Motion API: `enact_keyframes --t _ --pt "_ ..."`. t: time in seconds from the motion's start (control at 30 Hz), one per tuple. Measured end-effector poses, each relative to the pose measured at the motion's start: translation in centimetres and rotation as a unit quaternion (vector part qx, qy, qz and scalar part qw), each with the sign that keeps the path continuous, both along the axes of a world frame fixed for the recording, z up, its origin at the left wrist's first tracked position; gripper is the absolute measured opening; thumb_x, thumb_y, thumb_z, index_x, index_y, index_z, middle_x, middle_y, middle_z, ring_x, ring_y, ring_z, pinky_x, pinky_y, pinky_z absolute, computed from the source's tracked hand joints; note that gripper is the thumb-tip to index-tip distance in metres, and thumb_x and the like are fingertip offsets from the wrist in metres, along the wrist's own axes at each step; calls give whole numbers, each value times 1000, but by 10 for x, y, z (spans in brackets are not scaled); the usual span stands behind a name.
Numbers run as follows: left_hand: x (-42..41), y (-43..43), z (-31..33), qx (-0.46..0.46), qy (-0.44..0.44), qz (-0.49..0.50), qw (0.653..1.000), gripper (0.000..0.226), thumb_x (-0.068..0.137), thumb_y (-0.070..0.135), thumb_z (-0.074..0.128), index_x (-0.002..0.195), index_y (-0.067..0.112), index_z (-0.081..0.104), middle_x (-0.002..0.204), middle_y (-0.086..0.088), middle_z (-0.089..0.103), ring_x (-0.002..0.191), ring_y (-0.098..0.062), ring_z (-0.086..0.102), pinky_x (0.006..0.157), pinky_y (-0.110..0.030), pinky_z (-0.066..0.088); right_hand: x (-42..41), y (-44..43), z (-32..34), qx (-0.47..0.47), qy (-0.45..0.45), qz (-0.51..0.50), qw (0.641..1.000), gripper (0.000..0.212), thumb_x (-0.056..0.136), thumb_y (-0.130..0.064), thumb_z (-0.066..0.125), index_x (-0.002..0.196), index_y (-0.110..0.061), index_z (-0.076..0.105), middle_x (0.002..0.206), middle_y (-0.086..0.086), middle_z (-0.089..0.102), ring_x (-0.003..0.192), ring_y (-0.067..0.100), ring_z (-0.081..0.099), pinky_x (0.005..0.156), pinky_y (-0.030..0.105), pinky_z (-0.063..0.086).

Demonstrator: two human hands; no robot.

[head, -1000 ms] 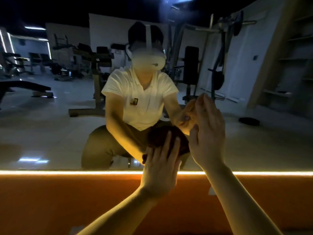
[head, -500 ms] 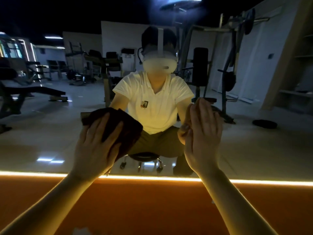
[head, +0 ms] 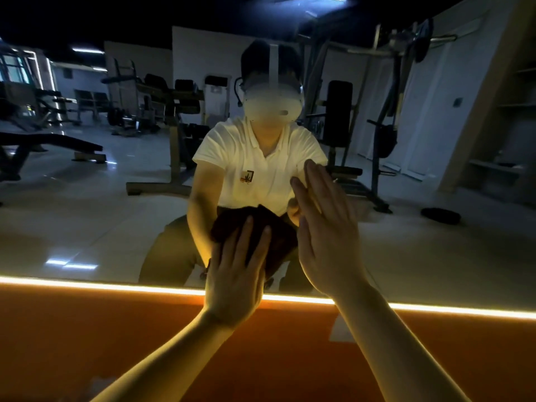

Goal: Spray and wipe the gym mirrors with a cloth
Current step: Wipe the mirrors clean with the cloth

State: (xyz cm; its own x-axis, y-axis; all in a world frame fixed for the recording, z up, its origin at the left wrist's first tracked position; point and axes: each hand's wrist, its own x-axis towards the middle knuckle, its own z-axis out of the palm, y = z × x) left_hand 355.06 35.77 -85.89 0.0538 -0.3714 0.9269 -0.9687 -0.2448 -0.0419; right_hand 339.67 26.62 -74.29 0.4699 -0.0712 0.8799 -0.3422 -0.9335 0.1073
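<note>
A large gym mirror point(head: 87, 213) fills the view and reflects a seated person in a white shirt and headset. My left hand point(head: 235, 268) presses a dark brown cloth point(head: 278, 236) flat against the lower middle of the glass, fingers straight. My right hand point(head: 327, 233) lies flat on the mirror just right of the cloth, fingers together and pointing up. No spray bottle is in sight.
A glowing light strip point(head: 87, 285) runs along the mirror's bottom edge above an orange wall panel point(head: 101, 343). A small pale patch point(head: 340, 332) sits on the panel by my right forearm. Reflected benches and weight machines stand behind the person.
My left hand has swept the cloth from the left side back to the lower middle, beside my right hand. My right hand has stayed flat on the glass.
</note>
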Motion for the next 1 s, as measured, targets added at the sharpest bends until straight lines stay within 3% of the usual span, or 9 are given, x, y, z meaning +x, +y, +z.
enact_keyframes --t 0.1,0.23,0.37,0.47,0.63,0.77,1.0 --pt "-12 -5 -12 71 -45 -23 996 78 100 32 48 168 23 11 170 -14 22 147 -34 37 119 -55 33 -11 -7 3 -11 9 20 1000 51 108 -22 35 157 -8 40 169 12 23 158 26 17 121 59 26" --pt "11 22 6 132 -105 -19 986 69 104 37 50 166 26 22 171 -12 24 152 -32 35 120 -57 35 -33 -28 12 37 -98 -79 991 57 108 -29 40 161 -9 31 170 16 18 158 31 14 122 59 22" --pt "32 55 52 30 14 52 998 72 106 34 54 166 17 20 172 -20 16 159 -38 20 125 -58 28 -42 -42 14 73 -107 -118 985 72 108 -44 44 164 -7 18 171 19 9 159 33 7 124 59 17" --pt "25 55 82 -20 94 91 991 70 108 36 45 167 12 17 173 -20 8 160 -38 13 127 -58 22 -43 -40 13 84 -83 -103 988 74 108 -48 39 165 -7 13 172 19 1 160 32 0 125 62 14" --pt "-13 13 91 -88 167 74 979 68 110 35 39 167 8 12 173 -22 6 160 -38 9 128 -59 18 -46 -38 14 99 -68 -105 987 71 107 -45 30 165 -10 8 172 17 -4 160 31 -5 126 60 11" --pt "-39 -4 59 -51 141 52 987 69 110 33 43 167 10 12 174 -20 5 161 -37 9 126 -61 22 -47 -37 13 112 -49 -115 986 72 108 -39 36 165 -10 4 172 16 -7 159 29 -9 125 60 11" --pt "-50 -26 6 94 4 -9 996 84 104 35 55 169 23 4 175 -14 6 159 -33 14 126 -60 23 -63 -44 8 59 7 -152 987 79 106 -31 48 165 -12 0 172 14 -9 159 29 -9 128 55 9"
